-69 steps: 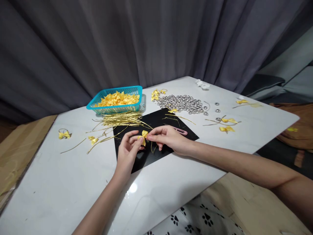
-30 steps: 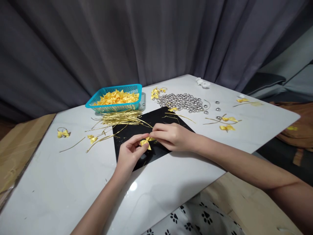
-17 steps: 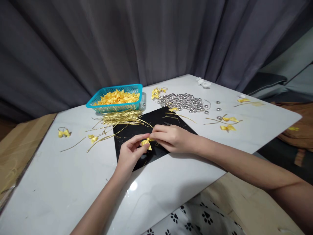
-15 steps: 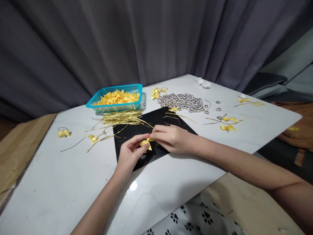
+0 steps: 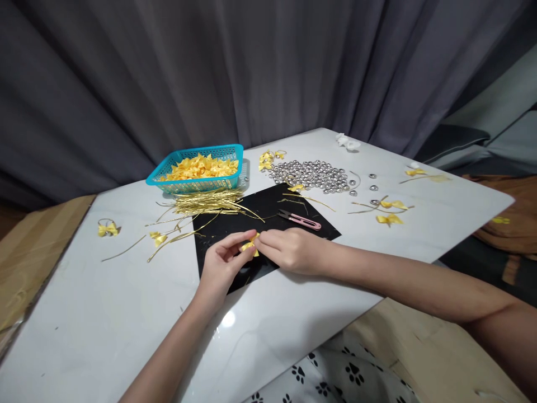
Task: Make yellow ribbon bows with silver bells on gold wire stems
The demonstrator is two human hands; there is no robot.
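Observation:
My left hand [image 5: 224, 263] and my right hand [image 5: 289, 250] meet over a black sheet [image 5: 268, 215] on the white table [image 5: 126, 302]. Between their fingertips they pinch a small yellow ribbon bow [image 5: 249, 244]. Both hands are closed on it. A pink thread snipper [image 5: 300, 219] lies on the black sheet just behind my right hand. A bundle of gold wire ties [image 5: 207, 202] lies past the sheet's far left corner.
A teal basket [image 5: 197, 168] full of yellow bows stands at the back. A heap of silver beads [image 5: 312, 175] lies to its right. Loose yellow bows [image 5: 390, 212] and gold ties are scattered right and left [image 5: 108, 228]. A grey curtain hangs behind.
My right hand has slid toward me, uncovering the pink snipper it hid. The bow stays pinched between both hands, now lower over the sheet than at first.

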